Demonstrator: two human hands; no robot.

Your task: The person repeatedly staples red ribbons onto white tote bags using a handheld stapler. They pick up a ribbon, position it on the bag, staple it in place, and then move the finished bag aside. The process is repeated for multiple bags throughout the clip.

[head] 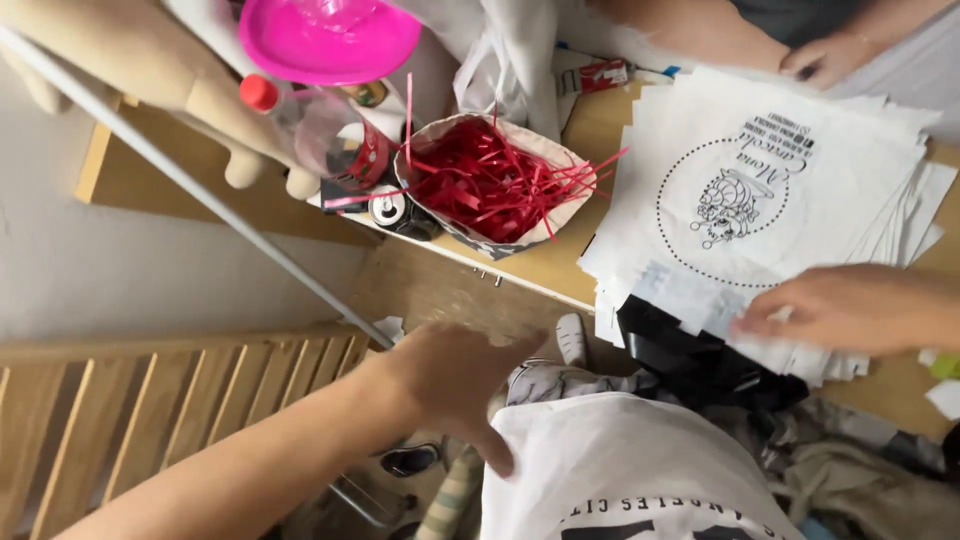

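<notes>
A stack of white cloth bags (760, 190) with a round black print lies on the wooden table (560, 265) at the right. My right hand (835, 308) rests on the stack's near edge, its fingers pinching the top white sheets. My left hand (455, 380) hovers lower, at the middle of the view, fingers spread and holding nothing, just above the edge of my white printed shirt (620, 470). Another person's hand (825, 55) touches the far side of the stack at the top right.
A paper bag of red paper shreds (495, 185) stands on the table's left end, beside a drink can (392, 210), a clear bottle with a red cap (315, 125) and a pink bowl (330, 40). Black material (690, 355) lies under the stack. A wooden slatted frame (170, 400) sits lower left.
</notes>
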